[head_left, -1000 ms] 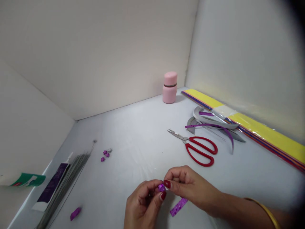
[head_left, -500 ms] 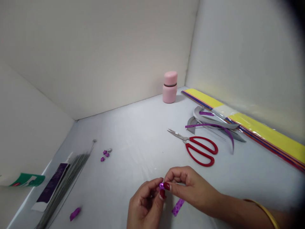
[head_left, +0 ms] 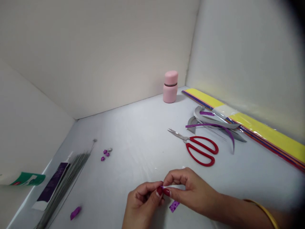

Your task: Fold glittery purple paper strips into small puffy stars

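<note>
Near the bottom centre, my left hand (head_left: pixel 144 203) pinches a small folded piece of shiny purple strip (head_left: pixel 162 188) between thumb and fingers. From the right, my right hand (head_left: pixel 190 187) meets it, closed on the same strip, whose pale underside shows between thumb and forefinger. The fingertips of both hands touch and cover most of the fold. A loose-looking purple strip end (head_left: pixel 174 206) shows below my right hand; whether it joins the held piece is hidden. Several small purple stars (head_left: pixel 105 152) lie to the left on the table.
Red-handled scissors (head_left: pixel 201 151) lie beyond my right hand. Grey and purple strips (head_left: pixel 214 122) sit by a long yellow pack (head_left: pixel 257 127). A pink flask (head_left: pixel 170 87) stands at the back. Wires (head_left: pixel 65 184), a purple-labelled tube (head_left: pixel 53 183) and a purple scrap (head_left: pixel 75 213) are at left.
Both thumbs have closed over the purple fold, hiding more of it. The pale underside of the strip now shows at my right hand, and the purple end below has shifted slightly left.
</note>
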A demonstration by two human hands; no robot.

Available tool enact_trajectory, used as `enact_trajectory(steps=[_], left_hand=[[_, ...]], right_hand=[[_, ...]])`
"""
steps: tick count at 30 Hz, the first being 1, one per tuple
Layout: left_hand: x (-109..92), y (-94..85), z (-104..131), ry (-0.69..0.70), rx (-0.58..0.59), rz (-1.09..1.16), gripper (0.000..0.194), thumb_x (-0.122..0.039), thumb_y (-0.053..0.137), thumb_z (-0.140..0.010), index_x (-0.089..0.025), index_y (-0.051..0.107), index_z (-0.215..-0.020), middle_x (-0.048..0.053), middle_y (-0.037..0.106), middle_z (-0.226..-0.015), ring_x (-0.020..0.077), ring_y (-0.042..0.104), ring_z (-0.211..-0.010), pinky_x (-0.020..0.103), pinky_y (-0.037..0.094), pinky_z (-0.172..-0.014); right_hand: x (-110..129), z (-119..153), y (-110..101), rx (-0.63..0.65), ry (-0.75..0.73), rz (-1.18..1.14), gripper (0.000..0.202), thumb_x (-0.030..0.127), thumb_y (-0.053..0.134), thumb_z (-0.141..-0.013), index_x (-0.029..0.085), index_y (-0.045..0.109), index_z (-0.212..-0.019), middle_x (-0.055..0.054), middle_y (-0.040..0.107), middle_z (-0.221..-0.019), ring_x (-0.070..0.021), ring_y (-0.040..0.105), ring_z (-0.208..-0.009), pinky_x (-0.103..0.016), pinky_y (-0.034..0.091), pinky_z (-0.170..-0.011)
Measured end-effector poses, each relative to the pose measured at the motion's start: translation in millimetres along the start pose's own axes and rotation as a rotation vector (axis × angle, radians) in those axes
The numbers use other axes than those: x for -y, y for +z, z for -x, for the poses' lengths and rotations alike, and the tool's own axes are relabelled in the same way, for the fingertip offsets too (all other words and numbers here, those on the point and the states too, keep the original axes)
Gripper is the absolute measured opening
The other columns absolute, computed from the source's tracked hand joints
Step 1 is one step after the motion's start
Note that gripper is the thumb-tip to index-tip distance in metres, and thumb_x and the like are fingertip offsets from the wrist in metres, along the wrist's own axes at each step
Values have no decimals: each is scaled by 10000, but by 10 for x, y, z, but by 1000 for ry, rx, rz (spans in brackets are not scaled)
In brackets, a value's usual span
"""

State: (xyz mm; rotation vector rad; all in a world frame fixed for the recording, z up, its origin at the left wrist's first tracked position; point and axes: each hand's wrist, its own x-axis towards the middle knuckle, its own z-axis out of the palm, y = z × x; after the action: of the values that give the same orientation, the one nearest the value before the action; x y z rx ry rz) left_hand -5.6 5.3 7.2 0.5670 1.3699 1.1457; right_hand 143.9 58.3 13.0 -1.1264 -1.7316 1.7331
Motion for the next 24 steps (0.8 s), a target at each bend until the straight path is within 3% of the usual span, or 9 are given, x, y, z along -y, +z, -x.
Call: enact_trajectory(steps=[6,9,15,19,24], left_hand=[[71,56,6,55,-16,163,291,-349,839,-506,-186,738,-725,4,675,-570,90,584,-517,177,449,-529],[99,64,4,46,-37,148,266,-348,845,-491,-156,716,-623,19,670,-541,89,563,-503,168,418,-504],[63,49,9,57,-103,119,282,-383,852,-450,-162,735,-582,15,668,-483,78,547,-488,149,409,-508],[34,77,30,8,-89,182,287,-347,872,-406,-171,729,-581,1,668,-497,77,551,-472,169,426,-507],[58,120,49,103,-21,260,278,-288,863,-470,-192,731,-695,-10,667,-540,96,597,-515,194,471,-548]], right_hand=[[-10,-12,14,21,27,-274,144,273,657,-739,137,622,-707,-13,669,-668,-135,613,-645,-226,488,-570],[-24,-21,16,-14,28,-231,175,304,676,-723,136,632,-700,-8,652,-661,-128,600,-624,-223,478,-559],[-39,-14,16,18,-54,-173,188,308,568,-814,142,635,-759,-18,650,-679,-132,597,-640,-246,495,-593],[-72,-13,18,33,-72,-178,171,271,532,-834,138,623,-780,-29,646,-684,-132,588,-626,-245,478,-584],[-81,-23,8,23,-94,-174,153,255,556,-814,135,648,-792,-3,602,-630,-108,546,-573,-216,446,-555]])
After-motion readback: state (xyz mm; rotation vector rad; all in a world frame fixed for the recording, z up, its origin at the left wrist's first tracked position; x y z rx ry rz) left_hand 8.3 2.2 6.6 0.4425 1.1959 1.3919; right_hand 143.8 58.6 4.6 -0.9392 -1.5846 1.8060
